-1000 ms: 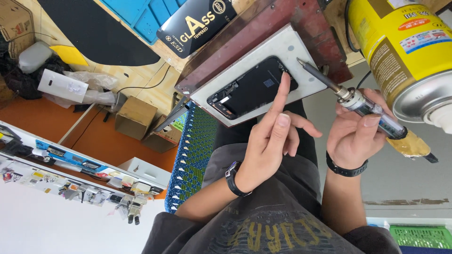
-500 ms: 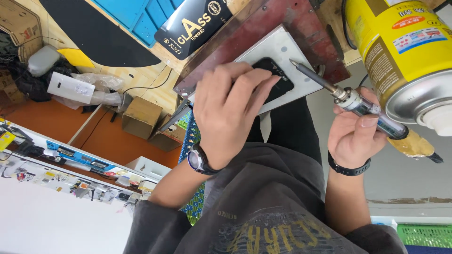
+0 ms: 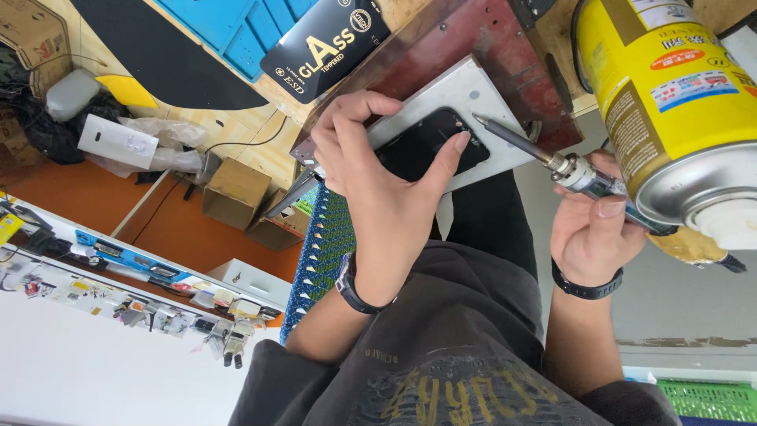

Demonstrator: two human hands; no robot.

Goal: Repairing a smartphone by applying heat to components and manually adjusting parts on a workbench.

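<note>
Phone (image 3: pixel 430 142) rests on grey plate (image 3: pixel 481 91) atop wooden bench (image 3: pixel 260 130).

This looks like a phone repair shop. A phone (image 3: pixel 430 142) lies opened on a metal plate (image 3: pixel 481 91), and small parts (image 3: pixel 118 296), maybe spares, line the wall.

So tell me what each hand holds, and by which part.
Right hand grips the screwdriver by its handle. Left hand steadies the phone by its edges.
</note>
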